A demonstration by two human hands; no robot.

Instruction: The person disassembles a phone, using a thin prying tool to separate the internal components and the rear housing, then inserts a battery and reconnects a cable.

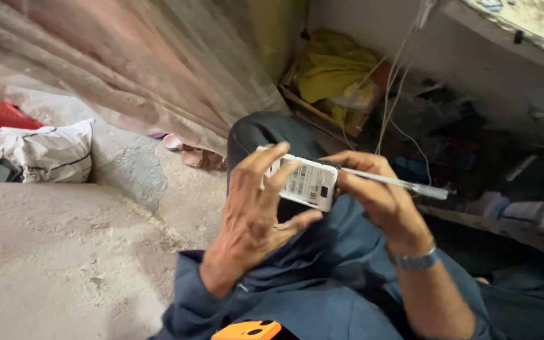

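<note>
My left hand (252, 214) grips a small white rectangular device (303, 182) with a printed label on its upturned face, fingers wrapped over its left end and thumb under its lower edge. My right hand (379, 195) holds a thin tool with a clear handle (404, 184). Its tip rests at the device's upper right corner and the handle sticks out to the right. Both hands hover over my knee in dark trousers (266, 132). A metal watch band (415, 259) circles my right wrist. My sleeves are blue.
A sheer curtain (146, 63) hangs at upper left over a rough concrete floor (64, 252). A white sack (45, 151) lies at left beside something red. Yellow cloth (335, 69) fills a wooden crate. White wires (391, 94) dangle by cluttered shelves at right. An orange object (247, 330) sits at the bottom edge.
</note>
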